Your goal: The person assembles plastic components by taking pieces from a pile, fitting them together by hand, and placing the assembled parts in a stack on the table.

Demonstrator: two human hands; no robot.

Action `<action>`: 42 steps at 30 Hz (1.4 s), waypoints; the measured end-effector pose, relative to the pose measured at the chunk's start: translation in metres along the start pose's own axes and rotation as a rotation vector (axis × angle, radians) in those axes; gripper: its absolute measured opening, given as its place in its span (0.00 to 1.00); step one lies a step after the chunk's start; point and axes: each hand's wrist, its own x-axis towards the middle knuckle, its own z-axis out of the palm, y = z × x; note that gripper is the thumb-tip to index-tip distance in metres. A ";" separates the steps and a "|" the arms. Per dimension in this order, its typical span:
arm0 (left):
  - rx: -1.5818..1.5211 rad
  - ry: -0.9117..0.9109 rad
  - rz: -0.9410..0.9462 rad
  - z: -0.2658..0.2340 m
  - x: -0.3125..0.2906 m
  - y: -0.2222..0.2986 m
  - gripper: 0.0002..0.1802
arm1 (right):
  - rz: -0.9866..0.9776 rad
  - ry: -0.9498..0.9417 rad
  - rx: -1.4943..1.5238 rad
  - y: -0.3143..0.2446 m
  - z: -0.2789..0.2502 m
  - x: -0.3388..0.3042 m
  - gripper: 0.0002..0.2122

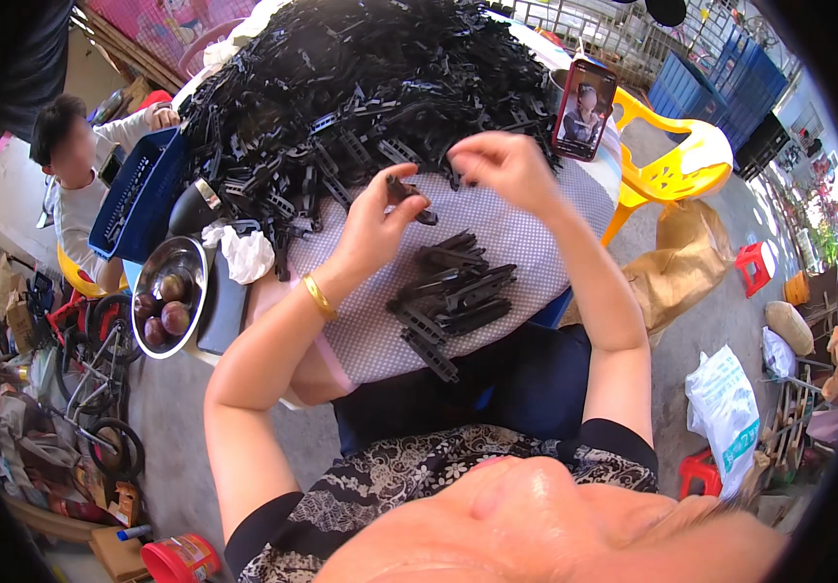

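My left hand (372, 225) is raised over the near side of the table, thumb and fingers closed on a small black plastic piece (405, 192). Just to its right, my right hand (508, 167) is slightly blurred, its fingertips pinched together; a dark bit shows under them, but I cannot make out what it is. Below both hands, a small group of black slotted plastic strips (453, 291) lies on the grey patterned cloth (361, 321). Beyond them rises a large heap of similar black plastic pieces (341, 87).
A phone (585, 109) stands upright at the right of the heap. On the left are a blue basket (137, 194), crumpled white tissue (244, 255) and a metal bowl (193, 321) with several round purple fruits. A person (84, 185) sits beyond the basket. A yellow chair (681, 155) stands right.
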 end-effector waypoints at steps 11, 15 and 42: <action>-0.515 -0.099 -0.375 -0.010 0.006 0.005 0.16 | 0.168 0.132 -1.047 0.049 -0.054 0.011 0.08; -0.556 -0.094 -0.415 -0.010 0.008 0.000 0.13 | -0.042 0.179 -0.696 0.020 -0.037 0.007 0.08; 0.091 -0.014 -0.072 -0.005 -0.004 0.022 0.14 | -0.205 -0.094 -0.296 -0.027 0.020 -0.025 0.18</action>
